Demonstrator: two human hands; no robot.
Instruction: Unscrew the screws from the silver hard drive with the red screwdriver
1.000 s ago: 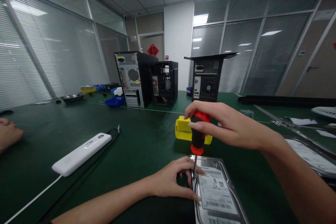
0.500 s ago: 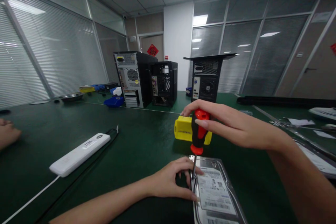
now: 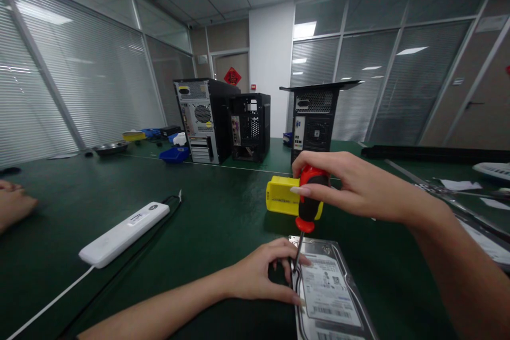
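Note:
A silver hard drive (image 3: 330, 287) with a white label lies on the green table near the bottom edge of the view. My left hand (image 3: 263, 273) rests on the drive's left edge, fingers pinching its side. My right hand (image 3: 350, 186) grips the red and black handle of a screwdriver (image 3: 306, 204), held nearly upright with the top leaning right. Its thin tip touches the drive's top left corner, right by my left fingers. A yellow box (image 3: 282, 196) stands just behind the screwdriver.
A white power strip (image 3: 123, 234) with its cable lies to the left. Another person's hand (image 3: 14, 204) rests at the far left edge. Three black computer cases (image 3: 207, 119) (image 3: 251, 125) (image 3: 314, 119) stand at the back, with blue bins (image 3: 174, 154) and a metal bowl (image 3: 108, 147). More drives and papers lie at the right.
My right hand has shifted a little to the right on the screwdriver handle, tilting its top rightward while the tip stays at the drive's corner. My left hand has not moved.

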